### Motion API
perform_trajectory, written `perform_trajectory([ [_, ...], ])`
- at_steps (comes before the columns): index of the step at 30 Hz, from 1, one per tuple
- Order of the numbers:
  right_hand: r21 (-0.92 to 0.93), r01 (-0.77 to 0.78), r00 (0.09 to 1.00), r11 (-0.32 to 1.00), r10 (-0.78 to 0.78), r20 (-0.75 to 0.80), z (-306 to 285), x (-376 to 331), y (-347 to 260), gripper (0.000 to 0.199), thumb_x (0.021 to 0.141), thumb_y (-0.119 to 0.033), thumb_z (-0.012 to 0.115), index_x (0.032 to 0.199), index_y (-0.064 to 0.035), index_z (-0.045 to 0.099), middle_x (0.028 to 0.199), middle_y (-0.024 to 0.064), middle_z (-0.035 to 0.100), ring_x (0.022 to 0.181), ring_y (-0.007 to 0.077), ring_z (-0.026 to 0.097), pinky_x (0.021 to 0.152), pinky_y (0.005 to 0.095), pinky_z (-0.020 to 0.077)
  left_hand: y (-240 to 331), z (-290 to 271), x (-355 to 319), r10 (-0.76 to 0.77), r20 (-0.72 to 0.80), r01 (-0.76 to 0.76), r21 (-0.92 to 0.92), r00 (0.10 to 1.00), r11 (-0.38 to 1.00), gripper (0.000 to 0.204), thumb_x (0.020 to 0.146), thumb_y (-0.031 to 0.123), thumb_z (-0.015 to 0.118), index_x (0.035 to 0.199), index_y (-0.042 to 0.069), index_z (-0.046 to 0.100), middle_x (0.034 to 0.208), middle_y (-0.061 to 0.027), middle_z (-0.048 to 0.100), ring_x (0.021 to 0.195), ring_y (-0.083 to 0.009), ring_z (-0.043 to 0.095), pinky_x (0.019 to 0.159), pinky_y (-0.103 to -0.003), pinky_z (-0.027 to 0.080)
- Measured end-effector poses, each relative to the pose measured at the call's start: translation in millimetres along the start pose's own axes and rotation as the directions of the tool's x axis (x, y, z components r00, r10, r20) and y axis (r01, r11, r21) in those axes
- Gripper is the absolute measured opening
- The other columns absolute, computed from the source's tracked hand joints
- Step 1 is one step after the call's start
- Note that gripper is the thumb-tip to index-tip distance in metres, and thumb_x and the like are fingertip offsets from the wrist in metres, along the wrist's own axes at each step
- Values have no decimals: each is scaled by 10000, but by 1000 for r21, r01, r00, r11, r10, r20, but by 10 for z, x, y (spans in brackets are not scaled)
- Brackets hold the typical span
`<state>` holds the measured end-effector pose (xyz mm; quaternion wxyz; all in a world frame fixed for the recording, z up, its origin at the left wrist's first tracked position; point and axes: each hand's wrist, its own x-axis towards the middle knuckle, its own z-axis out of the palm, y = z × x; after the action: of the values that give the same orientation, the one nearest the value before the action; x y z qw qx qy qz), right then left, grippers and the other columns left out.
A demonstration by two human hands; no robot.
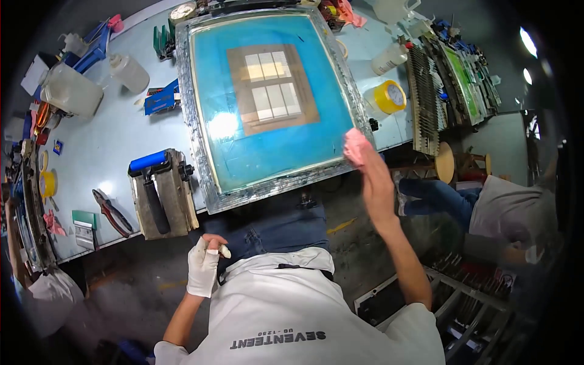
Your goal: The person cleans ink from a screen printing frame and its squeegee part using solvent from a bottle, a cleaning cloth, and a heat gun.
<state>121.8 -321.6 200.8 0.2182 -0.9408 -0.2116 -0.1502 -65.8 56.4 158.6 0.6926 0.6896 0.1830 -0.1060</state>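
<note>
Hanging near the waist, the gloved left hand [204, 263] curls its fingers, perhaps holding nothing; I cannot tell. The screen [274, 143] lies on the bench [82, 179]: stiff, likely awkward, best held by its rim. At its right edge, right-hand [377, 188] fingers pinch a soft, light rag [355, 146].
</note>
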Motion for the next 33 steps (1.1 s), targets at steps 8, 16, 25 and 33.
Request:
perform_trajectory([
  [8, 397, 226, 960, 890, -273, 67, 780, 39, -1554, 282, 909, -16, 641, 1185, 30, 679, 1237, 201, 677, 1217, 344, 629, 1063, 457, 482, 153, 316, 86, 3, 85, -11, 83, 996, 996, 282, 1085, 259, 526, 1019, 6, 631, 756, -32, 657, 712, -83, 591, 679, -250, 483],
  [16, 59, 80, 995, 995, -83, 60, 149, -50, -476, 380, 884, 63, 600, 1260, 51, 651, 1294, 204, 657, 1271, 376, 589, 1112, 476, 434, 78, 304, 4, -36, 77, 35, 22, 996, 999, 301, 1080, 291, 535, 1023, 11, 632, 758, -24, 650, 699, -80, 565, 656, -250, 459],
  [25, 89, 243, 956, 966, -254, 149, 269, 55, -685, 376, 866, 78, 598, 1235, 36, 653, 1257, 176, 683, 1197, 338, 635, 1098, 512, 411, 19, 321, -47, -44, 111, 39, 46, 993, 998, 301, 1080, 286, 531, 1003, 12, 629, 736, -34, 649, 677, -100, 612, 666, -263, 501],
  [33, 326, 341, 903, 882, -404, 147, 647, 172, -1366, 302, 843, 9, 632, 1138, 18, 692, 1216, 142, 684, 1217, 293, 620, 1099, 474, 443, 72, 391, 33, -26, 153, 21, 35, 988, 999, 290, 1078, 269, 539, 997, 4, 626, 726, -15, 626, 630, -69, 550, 605, -247, 466],
])
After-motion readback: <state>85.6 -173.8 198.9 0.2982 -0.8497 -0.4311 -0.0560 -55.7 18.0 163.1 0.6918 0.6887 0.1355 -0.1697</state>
